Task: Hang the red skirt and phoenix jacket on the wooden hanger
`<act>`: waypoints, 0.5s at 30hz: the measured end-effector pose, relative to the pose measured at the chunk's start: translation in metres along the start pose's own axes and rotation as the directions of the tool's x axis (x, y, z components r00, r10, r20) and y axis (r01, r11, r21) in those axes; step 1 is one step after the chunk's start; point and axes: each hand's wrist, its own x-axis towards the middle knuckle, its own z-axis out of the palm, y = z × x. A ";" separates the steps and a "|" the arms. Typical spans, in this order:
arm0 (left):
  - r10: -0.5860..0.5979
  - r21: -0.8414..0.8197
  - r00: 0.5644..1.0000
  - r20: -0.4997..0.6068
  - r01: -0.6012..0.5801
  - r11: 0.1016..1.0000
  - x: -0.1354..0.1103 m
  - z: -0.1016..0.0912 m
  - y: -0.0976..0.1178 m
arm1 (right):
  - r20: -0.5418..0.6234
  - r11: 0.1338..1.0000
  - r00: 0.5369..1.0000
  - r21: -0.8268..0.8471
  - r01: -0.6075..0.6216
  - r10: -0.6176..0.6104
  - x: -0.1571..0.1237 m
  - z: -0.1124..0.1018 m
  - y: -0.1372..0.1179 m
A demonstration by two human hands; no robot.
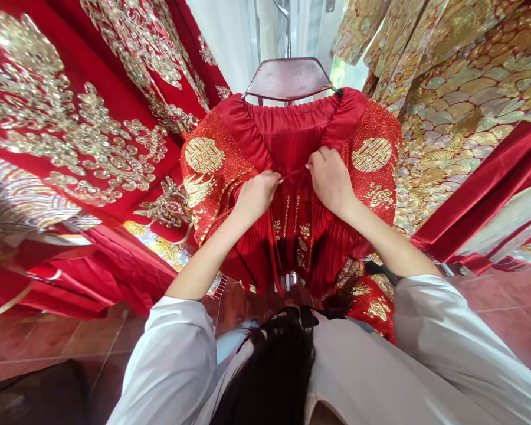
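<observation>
Holds thin red cord [295,175] at the neck opening of a red garment [292,215], pinching with the left hand [259,193] and the right hand [331,177]. Narrow in grip on both sides, with fingertips pressed together on the cord and only a short stretch between. Cannot tell whether knotted there or merely crossed. Faces the garment straight on, hung by its gathered shoulders from a broad, dark reddish hanger [289,79]. Shows a round gold emblem on each shoulder, the right hand just beside the one on the right, and gold trim running down the front. Stretches both forearms forward from loose white sleeves [177,348], with dark hair [269,372] falling between. Crowded on the left by red cloth with heavy beaded ornament [92,124], and on the right by gold scale-patterned cloth [460,130]. Opens below onto a reddish tiled floor [498,298].
</observation>
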 end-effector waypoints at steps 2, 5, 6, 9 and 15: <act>0.058 -0.290 0.998 0.033 -0.046 0.956 0.003 -0.010 -0.001 | 0.086 0.948 0.992 0.298 -0.109 0.087 -0.002 -0.005 -0.002; 0.033 -0.570 0.999 -0.013 -0.035 0.821 0.007 -0.026 0.000 | 0.259 0.717 0.946 0.620 -0.319 0.197 -0.002 -0.012 -0.007; 0.012 -0.622 0.999 -0.035 -0.031 0.782 0.009 -0.032 0.000 | 0.279 0.657 0.934 0.665 -0.355 0.223 -0.001 -0.015 -0.008; -0.034 -0.704 0.995 -0.095 -0.043 0.708 0.015 -0.053 -0.007 | 0.182 0.667 0.950 0.678 -0.309 0.255 0.005 -0.034 -0.003; -0.122 -0.754 0.949 -0.291 -0.149 0.640 0.025 -0.097 -0.033 | -0.092 0.894 0.975 0.423 -0.148 0.205 0.025 -0.099 0.025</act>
